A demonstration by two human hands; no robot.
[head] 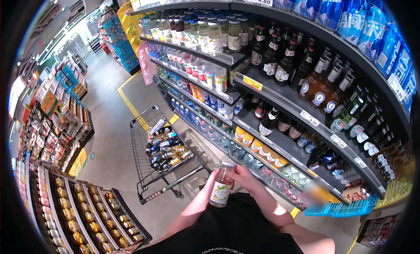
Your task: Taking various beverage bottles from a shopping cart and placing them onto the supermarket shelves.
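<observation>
A clear glass bottle [220, 190] with a white cap and a white label with green leaves is held in front of the black shirt. My left hand [211, 185] grips it from the left side. My right hand [239, 176] holds it from the right near its neck, with some fingers hidden behind the glass. Just beyond the hands, a metal shopping cart [164, 185] holds many bottles [169, 147] lying in a heap. Similar white-capped glass bottles [234, 36] stand on an upper shelf ahead.
Curved drink shelves [282, 100] run close along the right, with beer bottles [285, 62] and blue can packs [351, 21]. Lower left stands a shelf of jars [78, 218]. A snack display [52, 136] is at the left. Light blue baskets [354, 206] sit at the lower right.
</observation>
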